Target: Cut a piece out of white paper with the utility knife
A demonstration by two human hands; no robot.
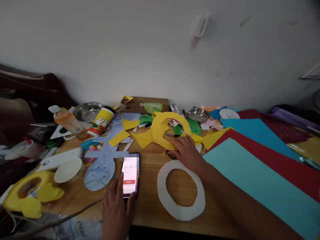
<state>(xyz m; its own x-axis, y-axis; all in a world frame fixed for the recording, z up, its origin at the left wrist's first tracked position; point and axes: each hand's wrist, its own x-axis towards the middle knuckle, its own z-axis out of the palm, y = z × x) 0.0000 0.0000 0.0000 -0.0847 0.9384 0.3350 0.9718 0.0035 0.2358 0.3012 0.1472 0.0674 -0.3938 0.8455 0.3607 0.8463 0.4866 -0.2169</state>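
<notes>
My left hand (116, 206) is at the lower end of a smartphone (130, 175) with a lit timer screen; its fingers are spread, index finger along the left edge and thumb near the bottom. My right hand (186, 151) reaches over to a yellow paper ring (158, 128), fingers and thumb closed at its lower right rim. Seen through the ring are a dark pen-like object (173, 135) and green scraps. Below my right hand, a white paper ring (162, 186) lies flat on the wooden table (147, 206).
Coloured sheets (240, 166) cover the right side. Yellow scraps (118, 138), a blue paper cutout (100, 175), a tilted rabbit-print cup (101, 121), a drink bottle (67, 121), a white bowl (68, 170) and a cable (82, 210) lie left. A brown box (135, 105) stands against the wall.
</notes>
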